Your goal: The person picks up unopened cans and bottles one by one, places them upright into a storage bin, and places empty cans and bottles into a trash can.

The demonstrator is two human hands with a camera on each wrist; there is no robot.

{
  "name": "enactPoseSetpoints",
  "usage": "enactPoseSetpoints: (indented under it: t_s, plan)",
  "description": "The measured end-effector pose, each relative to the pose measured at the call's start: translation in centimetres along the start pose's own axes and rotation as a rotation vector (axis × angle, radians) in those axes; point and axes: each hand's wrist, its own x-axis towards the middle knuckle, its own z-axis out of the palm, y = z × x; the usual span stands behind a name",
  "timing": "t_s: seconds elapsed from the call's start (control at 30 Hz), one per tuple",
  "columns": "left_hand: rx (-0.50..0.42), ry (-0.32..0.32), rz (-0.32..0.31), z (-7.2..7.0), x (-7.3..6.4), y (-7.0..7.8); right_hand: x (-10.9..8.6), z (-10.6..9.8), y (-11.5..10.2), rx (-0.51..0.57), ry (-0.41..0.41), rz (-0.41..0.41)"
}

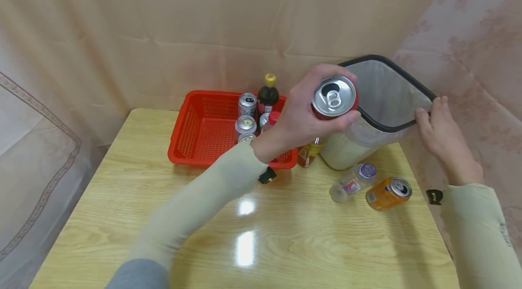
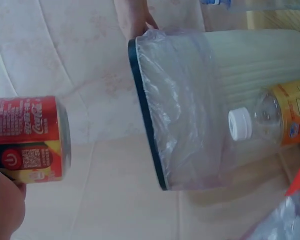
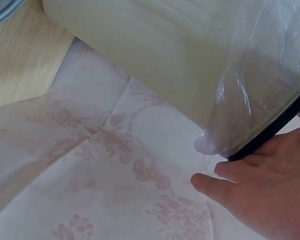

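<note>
Fingers of the left hand (image 1: 301, 110) are curled round a red can (image 1: 334, 98), thumb on the near side; I've got it upright, top facing up, above the bin's left edge and apart from it. Right hand (image 1: 448, 137) at the bin's right corner, pinching the black rim (image 1: 413, 81), thumb inside, fingers outside; how firmly, I can't tell. Bin (image 1: 346, 146) is pale, with a clear liner (image 3: 252, 85) folded over the rim. Just beside the bin, I see a yellow-labelled bottle (image 2: 295, 110), white cap, between it and the red basket (image 1: 176, 144). Nearer side of the bin: clear bottle with a purple cap (image 1: 351, 185) and orange can (image 1: 385, 195), both standing on the worktop (image 1: 122, 216), close together. Basket sits left of the bin; silver-topped cans (image 1: 246, 124), a dark bottle with a yellow cap (image 1: 268, 96) and a red-capped bottle (image 1: 274, 117) crowd its right half, partly hidden from me by the left arm. Beige curtain (image 1: 195, 17) behind.
</note>
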Motion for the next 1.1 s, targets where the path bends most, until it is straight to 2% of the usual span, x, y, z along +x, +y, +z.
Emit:
enactPoseSetpoints:
  t_s: [0.13, 0.3, 0.4, 0.53, 0.63, 0.67, 0.8, 0.9, 1.0, 1.1]
  plan:
    - [0.008, 0.062, -0.005, 1.4, 0.7, -1.2, -0.2, -0.1, 0.3, 0.006, -0.001, 0.004]
    - [0.055, 0.091, -0.090, 3.6, 1.9, -2.0, -0.5, -0.4, 0.7, 0.013, -0.011, 0.007]
    - [0.080, 0.069, -0.200, 4.8, 2.9, -2.3, -0.6, -0.6, 0.8, 0.011, -0.013, 0.013]
    - [0.144, 0.002, -0.428, 5.8, 4.0, -2.9, -0.6, -0.7, 0.6, 0.008, -0.014, 0.019]
    - [0.190, -0.030, -0.526, 6.4, 4.2, -3.8, -0.5, -0.5, 0.4, 0.014, -0.017, 0.021]
    - [0.205, -0.035, -0.539, 6.6, 4.1, -4.1, -0.5, -0.4, 0.4, 0.015, -0.017, 0.021]
    - [0.264, -0.059, -0.517, 7.6, 3.8, -5.7, -0.5, -0.2, 0.2, 0.020, -0.017, 0.026]
    - [0.333, -0.109, -0.508, 8.2, 3.9, -6.5, -0.4, -0.3, 0.3, 0.021, -0.012, 0.019]
    - [0.428, -0.170, -0.537, 8.8, 4.2, -7.0, -0.3, -0.3, 0.3, 0.020, -0.006, 0.015]
    - [0.573, -0.235, -0.587, 9.3, 4.3, -7.4, -0.3, -0.3, 0.2, 0.019, 0.000, 0.013]
